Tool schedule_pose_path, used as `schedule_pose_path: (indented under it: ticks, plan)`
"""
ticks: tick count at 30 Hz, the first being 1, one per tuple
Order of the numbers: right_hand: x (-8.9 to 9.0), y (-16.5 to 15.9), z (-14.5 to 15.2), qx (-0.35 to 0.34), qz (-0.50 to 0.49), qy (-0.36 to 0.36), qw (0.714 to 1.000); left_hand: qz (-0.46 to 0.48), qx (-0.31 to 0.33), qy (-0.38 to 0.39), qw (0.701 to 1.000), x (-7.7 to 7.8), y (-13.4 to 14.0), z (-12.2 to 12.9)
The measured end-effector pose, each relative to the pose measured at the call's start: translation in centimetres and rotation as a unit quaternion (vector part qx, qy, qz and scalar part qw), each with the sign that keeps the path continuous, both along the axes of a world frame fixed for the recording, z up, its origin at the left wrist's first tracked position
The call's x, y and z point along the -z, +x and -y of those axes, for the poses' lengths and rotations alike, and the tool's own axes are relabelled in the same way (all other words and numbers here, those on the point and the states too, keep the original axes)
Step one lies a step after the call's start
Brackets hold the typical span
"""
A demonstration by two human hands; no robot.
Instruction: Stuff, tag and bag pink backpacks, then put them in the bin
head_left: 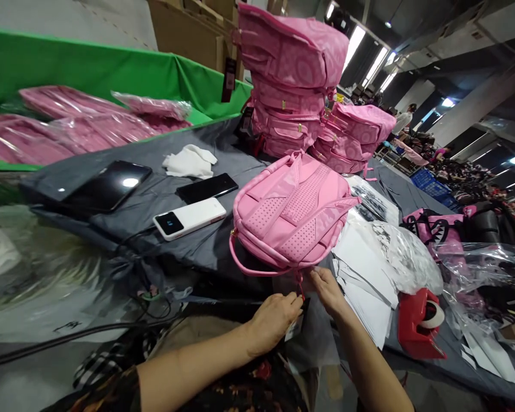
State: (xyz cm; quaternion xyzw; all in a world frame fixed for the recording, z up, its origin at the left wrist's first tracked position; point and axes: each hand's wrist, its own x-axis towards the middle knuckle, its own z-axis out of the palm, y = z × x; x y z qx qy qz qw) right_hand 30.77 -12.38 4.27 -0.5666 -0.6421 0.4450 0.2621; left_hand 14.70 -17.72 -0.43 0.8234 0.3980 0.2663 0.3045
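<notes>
A pink backpack (296,212) lies on the dark table cover with its padded straps and dotted back panel facing up. At its near edge hangs a short pink loop with a red string (301,289). My left hand (277,320) is closed, with its fingertips pinching the red string; a hang tag (295,327) shows just under the fingers. Close beside it on the right, my right hand (326,290) has its fingers curled in at the backpack's lower edge. What those fingers hold, if anything, is hidden.
Stacked pink backpacks (292,86) stand behind. To the left lie a white power bank (191,218), a black phone (207,187), a tablet (111,186) and a white cloth (190,162). Papers (364,274) and a red tape dispenser (414,323) are at right. A green-lined bin (154,71) holds bagged pink items.
</notes>
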Motion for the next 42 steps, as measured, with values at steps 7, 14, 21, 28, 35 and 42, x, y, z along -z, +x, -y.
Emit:
schedule_pose_path:
  ticks: [7, 14, 21, 28, 35, 42]
  plan:
    - [0.2, -1.6, 1.3, 0.055, 0.031, 0.037, 0.997, 0.123, -0.080, 0.062, 0.987, 1.2, -2.6, 1.2]
    - [0.1, -1.7, 0.8, 0.051, 0.051, 0.038, 0.997, 0.462, -0.241, -0.302, 0.798, 1.0, -2.1, 0.8]
    - [0.1, -1.5, 1.2, 0.033, 0.088, 0.081, 0.992, 0.492, -0.319, -0.366, 0.722, -0.3, 1.1, -1.2]
    - [-1.9, 0.7, 1.1, -0.006, 0.170, 0.218, 0.961, 0.575, -0.329, -0.440, 0.607, 0.3, 2.0, -2.8]
    - [-2.3, -2.4, 3.1, -0.020, 0.346, 0.435, 0.831, 0.614, -0.314, -0.486, 0.537, -0.2, 2.4, -3.6]
    - [1.0, -5.9, 3.9, 0.016, 0.422, 0.511, 0.749, 0.617, -0.284, -0.491, 0.545, 0.0, 1.1, -2.5]
